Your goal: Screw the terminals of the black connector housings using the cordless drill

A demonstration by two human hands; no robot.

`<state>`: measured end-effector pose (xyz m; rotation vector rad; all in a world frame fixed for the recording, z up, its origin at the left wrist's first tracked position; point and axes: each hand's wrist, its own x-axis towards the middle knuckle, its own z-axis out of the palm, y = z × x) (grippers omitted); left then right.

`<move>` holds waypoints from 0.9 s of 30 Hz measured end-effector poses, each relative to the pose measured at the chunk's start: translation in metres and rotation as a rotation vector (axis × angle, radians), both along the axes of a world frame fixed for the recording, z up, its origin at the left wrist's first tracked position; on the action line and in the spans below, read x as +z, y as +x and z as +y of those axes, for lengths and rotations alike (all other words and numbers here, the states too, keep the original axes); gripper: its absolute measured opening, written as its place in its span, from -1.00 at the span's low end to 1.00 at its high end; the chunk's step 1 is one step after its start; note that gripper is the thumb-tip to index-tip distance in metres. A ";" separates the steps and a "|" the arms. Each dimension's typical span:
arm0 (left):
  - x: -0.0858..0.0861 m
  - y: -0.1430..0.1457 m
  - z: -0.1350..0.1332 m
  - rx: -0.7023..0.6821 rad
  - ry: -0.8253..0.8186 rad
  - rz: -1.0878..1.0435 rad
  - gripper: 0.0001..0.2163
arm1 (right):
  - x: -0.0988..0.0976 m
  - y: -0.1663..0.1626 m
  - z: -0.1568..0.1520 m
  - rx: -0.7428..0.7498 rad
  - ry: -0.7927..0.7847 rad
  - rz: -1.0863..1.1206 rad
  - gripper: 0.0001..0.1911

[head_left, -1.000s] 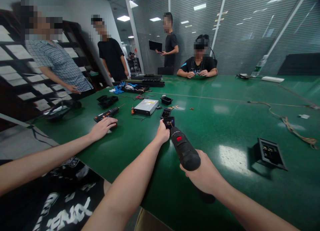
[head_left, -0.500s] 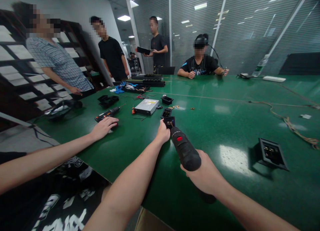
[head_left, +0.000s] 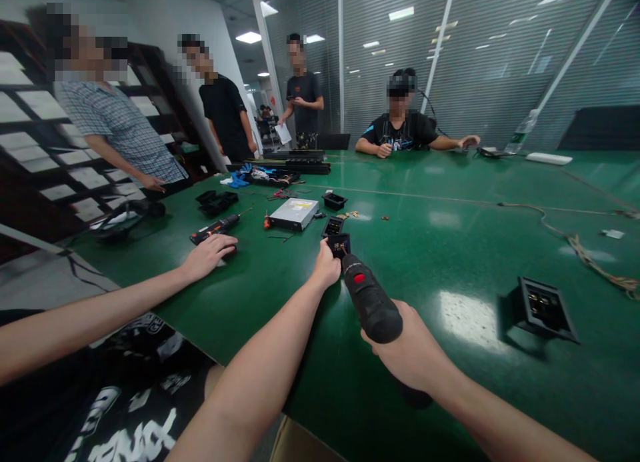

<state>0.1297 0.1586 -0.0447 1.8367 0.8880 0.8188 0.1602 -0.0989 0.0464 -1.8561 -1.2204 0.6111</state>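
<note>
My left hand (head_left: 329, 265) is closed on a small black socket box (head_left: 339, 243), its open side with metal contacts facing me. In my right hand (head_left: 400, 345) is a black cordless screwdriver (head_left: 373, 299) with a red switch on top. Its bit points into the box, and the grip is mostly hidden below. Just behind the held box lies a similar black socket box (head_left: 333, 227), and another one (head_left: 335, 199) sits farther back. A larger-looking black socket box (head_left: 545, 309) with brass contacts rests on the green table (head_left: 425, 249) at the right.
To the left, a co-worker's hand (head_left: 210, 255) rests by an orange-and-black power drill (head_left: 215, 229). A silver optical drive (head_left: 294, 214) lies mid-table, with small brass parts (head_left: 352, 215) nearby. Cables (head_left: 575, 242) run along the right. A seated person (head_left: 400, 129) and several standing people are beyond.
My hands and the screwdriver look almost unmoved. Across the table, the seated person has stretched an arm rightward. The standing person at the back has shifted left and now holds a paper low.
</note>
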 end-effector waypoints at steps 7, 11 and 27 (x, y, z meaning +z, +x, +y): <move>-0.005 0.001 0.003 -0.017 0.036 -0.002 -0.38 | -0.001 -0.001 -0.001 -0.007 0.016 -0.015 -0.88; -0.010 0.001 0.006 -0.017 0.033 -0.025 -0.38 | -0.001 -0.002 -0.001 -0.018 0.011 -0.002 -0.87; -0.011 0.002 0.008 0.004 -0.049 -0.102 -0.33 | 0.002 -0.001 0.000 -0.018 0.018 -0.037 -0.86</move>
